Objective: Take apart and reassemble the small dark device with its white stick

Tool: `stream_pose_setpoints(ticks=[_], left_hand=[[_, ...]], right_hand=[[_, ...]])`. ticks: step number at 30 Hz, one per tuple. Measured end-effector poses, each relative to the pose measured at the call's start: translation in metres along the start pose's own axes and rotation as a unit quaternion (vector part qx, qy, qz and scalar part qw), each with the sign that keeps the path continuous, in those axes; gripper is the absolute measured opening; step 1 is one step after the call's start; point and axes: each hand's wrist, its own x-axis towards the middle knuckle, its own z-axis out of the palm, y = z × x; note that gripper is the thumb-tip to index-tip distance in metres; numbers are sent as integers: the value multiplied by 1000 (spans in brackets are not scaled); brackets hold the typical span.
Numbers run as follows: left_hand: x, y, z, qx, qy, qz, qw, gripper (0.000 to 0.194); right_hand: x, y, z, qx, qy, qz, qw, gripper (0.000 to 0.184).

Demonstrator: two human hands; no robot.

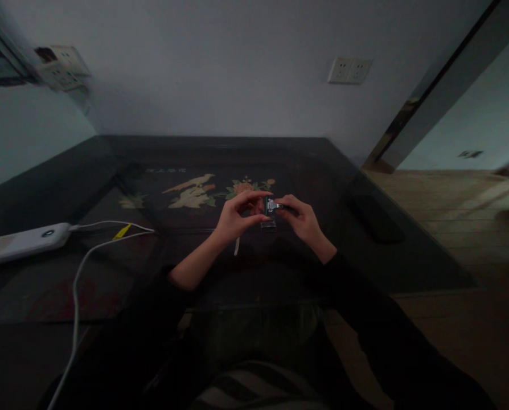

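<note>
Over the dark glass-topped table, both hands meet at one small object with a dark flat part and a shiny silver metal part (pixel 273 205); its kind is too small to make out. My left hand (pixel 239 216) is closed on the dark part, thumb below and fingers above. From the right, my right hand (pixel 299 216) pinches the silver end between thumb and fingers. Just under the object shows a small clear, glassy piece (pixel 268 225); whether it lies on the table or is a reflection, I cannot tell. A short white strip (pixel 237 246) lies near my left wrist.
The dark table (pixel 220 273) bears a bird-and-flower picture. At the left lies a white power bank (pixel 28 242) with a white cable (pixel 76 290) and a yellow tag (pixel 122 231). A dark flat object (pixel 376 219) lies at the right. Wall sockets (pixel 349 70) are behind.
</note>
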Motion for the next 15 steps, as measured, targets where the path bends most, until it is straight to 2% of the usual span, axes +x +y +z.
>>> stream_pose_setpoints(ticks=[6,15], left_hand=[[0,-1,2,5,21,-21,1000,47],[-4,-9,14,-56,105,-75,990,39]], right_hand=[[1,1,1,-4,-5,19,1000,26],[-3,-3,14,21,-10,66,998,33]])
